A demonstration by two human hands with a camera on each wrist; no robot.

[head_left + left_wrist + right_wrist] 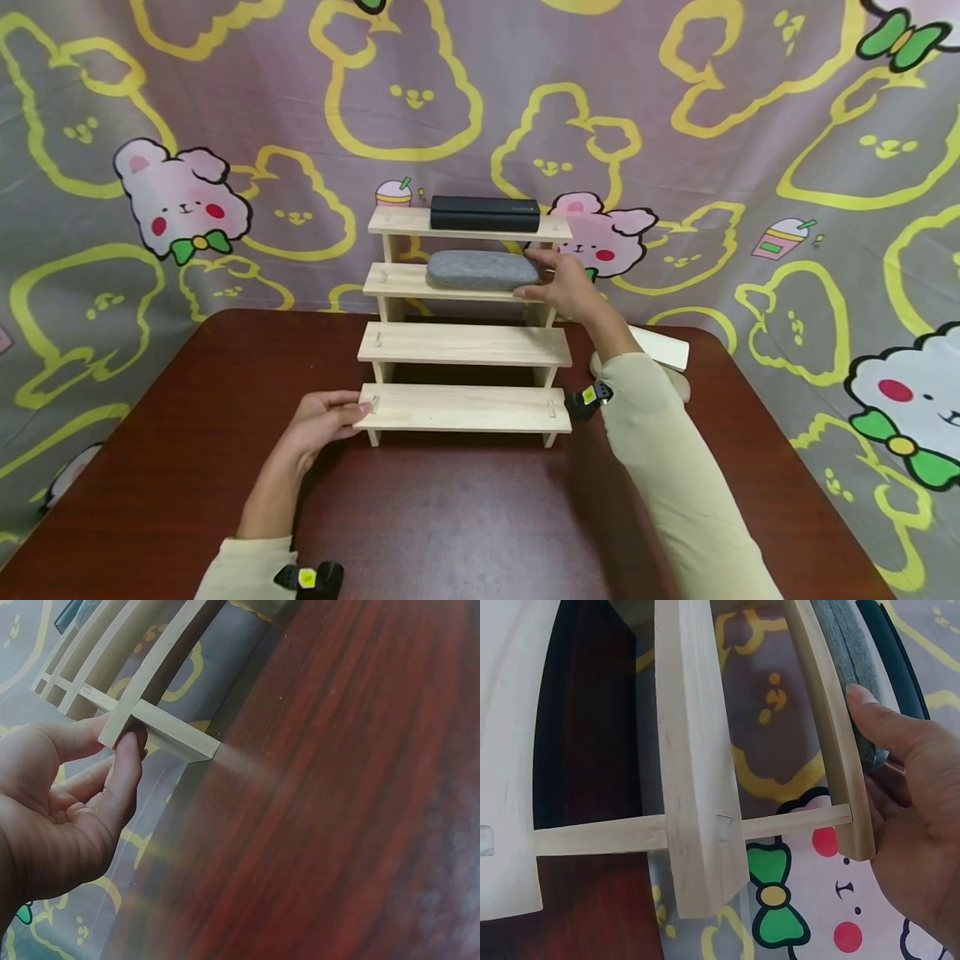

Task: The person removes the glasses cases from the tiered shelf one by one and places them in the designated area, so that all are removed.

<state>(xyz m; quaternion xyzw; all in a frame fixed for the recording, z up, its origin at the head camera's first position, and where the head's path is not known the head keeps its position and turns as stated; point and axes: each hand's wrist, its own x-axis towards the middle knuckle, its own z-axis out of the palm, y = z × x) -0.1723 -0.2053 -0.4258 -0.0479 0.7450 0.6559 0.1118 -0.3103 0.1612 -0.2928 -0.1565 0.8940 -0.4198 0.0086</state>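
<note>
A stepped wooden shelf (465, 343) with several pale tiers stands on the table. On its second tier from the top lies a grey fabric glasses case (480, 270). My right hand (566, 287) grips the right end of that case, thumb in front and fingers behind; the right wrist view shows the thumb on the grey case (851, 660). My left hand (321, 425) pinches the left end of the lowest tier, and in the left wrist view thumb and fingers close round the board's corner (124, 724). A black case (484, 214) lies on the top tier.
Right of the shelf, partly behind my right forearm, lie a white case (663, 346) and a beige object (678, 383) under it. The dark red-brown table (450, 508) reaches back to a patterned cloth (262, 100) hanging behind the shelf.
</note>
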